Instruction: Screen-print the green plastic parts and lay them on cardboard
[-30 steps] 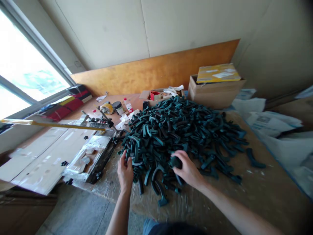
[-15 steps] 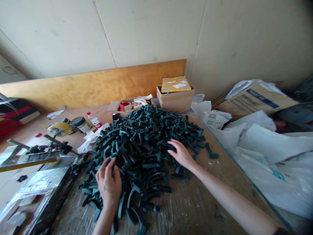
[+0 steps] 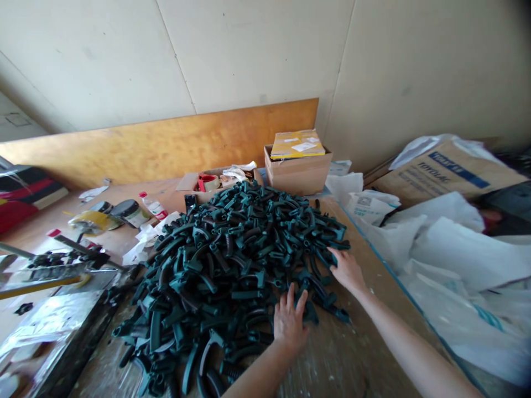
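A large heap of dark green and black curved plastic parts (image 3: 232, 249) is piled on the worn wooden table (image 3: 332, 365). At the heap's lower right edge, my left hand (image 3: 290, 320) touches the parts with its fingers spread and nothing gripped. Farther right, my right hand (image 3: 346, 270) lies against the heap's right edge, its fingers apart and its fingertips by the outer parts. Between the two hands, several loose parts (image 3: 332, 304) lie on the tabletop.
Behind the heap stand a cardboard box (image 3: 297, 172) with yellow packets and a low open box (image 3: 199, 182) holding tape. A bottle (image 3: 154, 207), jars (image 3: 130, 213) and a metal clamp fixture (image 3: 70, 260) are at left. White plastic bags (image 3: 448, 249) lie beyond the right edge.
My left hand has moved right, from the heap's left front to its lower right. My right hand has shifted right to the edge, and the parts there lie differently.
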`<state>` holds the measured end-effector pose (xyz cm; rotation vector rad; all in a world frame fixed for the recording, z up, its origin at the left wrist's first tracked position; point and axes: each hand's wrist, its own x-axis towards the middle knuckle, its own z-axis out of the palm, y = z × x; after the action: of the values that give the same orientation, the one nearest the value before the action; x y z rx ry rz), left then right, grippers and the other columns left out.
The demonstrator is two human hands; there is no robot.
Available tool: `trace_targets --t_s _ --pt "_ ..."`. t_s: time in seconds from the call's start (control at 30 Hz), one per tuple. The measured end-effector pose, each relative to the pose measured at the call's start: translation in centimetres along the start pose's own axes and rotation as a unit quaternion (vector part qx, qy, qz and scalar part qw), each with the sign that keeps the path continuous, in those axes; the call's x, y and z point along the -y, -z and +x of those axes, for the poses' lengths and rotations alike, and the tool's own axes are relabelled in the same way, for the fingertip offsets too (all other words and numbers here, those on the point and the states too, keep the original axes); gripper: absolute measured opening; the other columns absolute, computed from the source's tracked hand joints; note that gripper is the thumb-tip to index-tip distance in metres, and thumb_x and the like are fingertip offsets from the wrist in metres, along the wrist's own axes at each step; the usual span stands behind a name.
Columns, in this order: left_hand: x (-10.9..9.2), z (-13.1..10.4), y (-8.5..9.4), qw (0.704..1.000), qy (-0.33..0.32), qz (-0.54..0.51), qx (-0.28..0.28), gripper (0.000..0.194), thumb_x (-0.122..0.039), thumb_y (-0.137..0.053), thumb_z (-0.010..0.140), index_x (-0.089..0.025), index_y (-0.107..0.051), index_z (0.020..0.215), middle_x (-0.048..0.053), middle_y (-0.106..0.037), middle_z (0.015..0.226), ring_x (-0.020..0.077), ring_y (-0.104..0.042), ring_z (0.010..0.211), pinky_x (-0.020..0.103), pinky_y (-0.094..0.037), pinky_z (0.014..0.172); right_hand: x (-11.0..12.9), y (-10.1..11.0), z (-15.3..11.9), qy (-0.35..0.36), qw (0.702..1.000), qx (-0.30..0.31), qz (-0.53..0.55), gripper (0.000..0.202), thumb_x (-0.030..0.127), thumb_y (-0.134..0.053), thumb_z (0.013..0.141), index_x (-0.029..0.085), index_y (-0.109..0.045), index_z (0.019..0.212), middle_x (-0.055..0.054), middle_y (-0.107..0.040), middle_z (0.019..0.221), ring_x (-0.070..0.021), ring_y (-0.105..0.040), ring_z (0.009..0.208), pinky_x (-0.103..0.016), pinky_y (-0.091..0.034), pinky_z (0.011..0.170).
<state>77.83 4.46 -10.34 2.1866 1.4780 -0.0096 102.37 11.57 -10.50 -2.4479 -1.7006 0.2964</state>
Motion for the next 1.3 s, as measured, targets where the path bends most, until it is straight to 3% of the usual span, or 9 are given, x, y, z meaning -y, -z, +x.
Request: trace_targets --t_s 0.13,0.3,0.43,0.53,0.67,0.83,1.0,1.13,1.3 --pt "-1.2 2.3 0.8 0.999 0.026 0.006 0.047 0.109 -0.025 -0.079 0.061 -0.046 -0.016 0.147 0.001 -0.004 0.161 0.0418 -0.038 0.13 0.058 -0.041 0.099 2.2 -0.2 1.6 0.008 0.998 0.061 -0.025 0.059 0.027 -0.058 0.076 0.032 -0.05 0.134 -0.007 -0.048 0.134 -0.0379 -0.028 0.13 -0.052 -0.042 0.092" --pt "-2.4 4.9 2.0 0.997 0.024 -0.005 0.077 0.105 -0.034 -0.081 0.057 -0.042 -0.025 0.146 0.01 -0.017 0.159 0.0453 -0.044 0.124 0.057 -0.046 0.092 3.0 0.2 2.6 -0.03 0.997 0.078 -0.009 0.042 0.025 -0.056 0.076 0.027 -0.064 0.117 -0.011 -0.056 0.119 -0.0388 -0.04 0.118 -0.05 -0.045 0.084" --pt "-2.5 6.0 2.7 0.994 0.028 -0.036 0.101 0.116 -0.028 -0.083 0.052 -0.041 -0.02 0.148 0.015 -0.018 0.157 0.0439 -0.054 0.115 0.055 -0.048 0.09 3.1 0.0 0.7 -0.009 0.995 0.1 0.023 0.035 0.027 -0.059 0.074 0.026 -0.067 0.108 -0.011 -0.058 0.117 -0.0376 -0.043 0.118 -0.048 -0.043 0.086" --pt "-1.8 5.8 2.4 0.994 0.01 -0.076 0.078 0.124 -0.022 -0.082 0.05 -0.039 -0.012 0.15 0.015 -0.023 0.155 0.0436 -0.053 0.116 0.054 -0.046 0.093 3.3 -0.4 -1.0 0.007 0.988 0.135 0.076 0.034 0.03 -0.057 0.075 0.022 -0.068 0.106 -0.012 -0.063 0.111 -0.0307 -0.056 0.106 -0.038 -0.045 0.084" --pt "-0.2 4.8 1.2 0.978 -0.039 -0.205 0.023 0.118 -0.021 -0.08 0.049 -0.034 -0.02 0.149 0.011 -0.034 0.148 0.0368 -0.053 0.118 0.048 -0.044 0.1 3.6 -0.4 -2.3 0.026 0.967 0.178 0.179 0.045 0.032 -0.05 0.076 0.019 -0.062 0.118 -0.007 -0.067 0.111 -0.0225 -0.062 0.101 -0.028 -0.047 0.082" --pt "1.9 3.7 -0.1 0.941 -0.074 -0.329 -0.016 0.115 -0.019 -0.08 0.049 -0.028 -0.024 0.149 0.011 -0.042 0.142 0.0314 -0.046 0.127 0.043 -0.038 0.108 3.5 0.1 -4.0 -0.025 0.883 0.22 0.413 0.068 0.045 -0.062 0.064 0.017 -0.058 0.126 -0.008 -0.061 0.127 -0.0279 -0.053 0.119 -0.036 -0.042 0.098" --pt "3.3 2.3 0.1 0.923 -0.118 -0.364 -0.032 0.113 -0.017 -0.082 0.047 -0.026 -0.03 0.147 0.012 -0.045 0.141 0.0332 -0.045 0.128 0.046 -0.036 0.109 4.2 -0.5 -6.8 -0.059 0.869 0.229 0.435 0.071 0.053 -0.069 0.057 0.019 -0.061 0.119 -0.01 -0.062 0.124 -0.0323 -0.054 0.118 -0.04 -0.044 0.099" --pt "3.3 -0.5 3.6 0.905 -0.142 -0.392 -0.083 0.095 -0.014 -0.076 0.054 -0.027 -0.04 0.14 0.008 -0.048 0.136 0.0278 -0.05 0.123 0.04 -0.04 0.108 7.5 0.9 -9.1 -0.056 0.854 0.209 0.473 0.068 0.052 -0.07 0.055 0.023 -0.06 0.116 -0.009 -0.064 0.122 -0.0329 -0.055 0.116 -0.041 -0.048 0.095" --pt "4.6 -4.7 12.5 0.902 -0.1 -0.376 -0.187 0.074 -0.008 -0.064 0.063 -0.029 -0.047 0.132 0.004 -0.045 0.137 0.0225 -0.044 0.128 0.034 -0.037 0.111 17.3 7.6 -10.1 0.062 0.825 0.197 0.527 0.053 0.042 -0.068 0.061 0.022 -0.063 0.11 -0.008 -0.068 0.113 -0.0327 -0.058 0.112 -0.043 -0.046 0.097"
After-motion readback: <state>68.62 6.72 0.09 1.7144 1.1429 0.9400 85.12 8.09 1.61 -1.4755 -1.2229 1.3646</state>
